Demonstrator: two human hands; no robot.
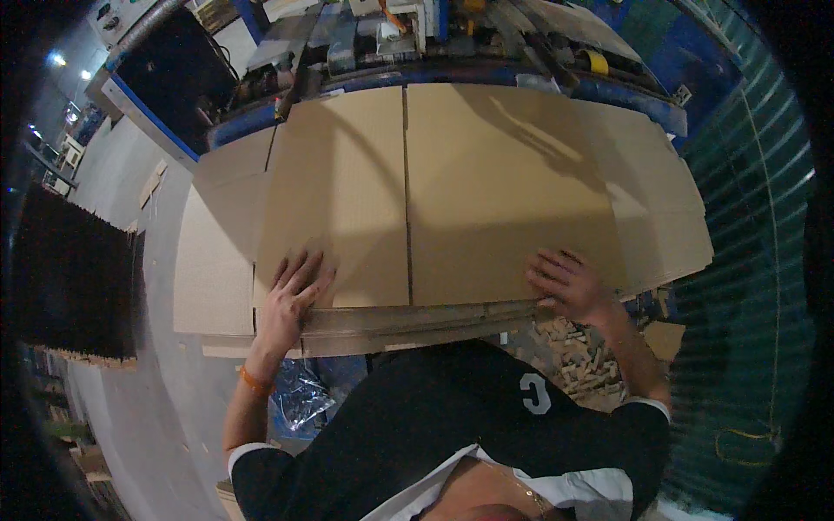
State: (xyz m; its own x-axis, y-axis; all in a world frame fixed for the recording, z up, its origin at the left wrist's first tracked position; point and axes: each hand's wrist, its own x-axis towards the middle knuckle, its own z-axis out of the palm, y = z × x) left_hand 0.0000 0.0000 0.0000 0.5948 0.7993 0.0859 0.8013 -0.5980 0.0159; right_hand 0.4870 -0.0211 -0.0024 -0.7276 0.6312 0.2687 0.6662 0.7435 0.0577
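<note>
A flat brown cardboard sheet [504, 200] with a slot down its middle lies on a stack of paler cardboard sheets [217, 252]. My left hand [298, 291] rests near the front left edge of the top sheet, its fingers spread and pointing away from me. At the front right edge lies my right hand [569, 285], fingers stretched over the cardboard. Where its thumb sits is hard to make out. Neither hand is closed around anything. The far edge of the sheet reaches a blue machine [434, 71].
Small cardboard offcuts [584, 365] lie in a heap below the stack on the right. Clear plastic film [300, 395] is beneath it on the left. A dark stack [74, 273] stands on the floor at far left. Green corrugated sheeting [756, 243] runs along the right.
</note>
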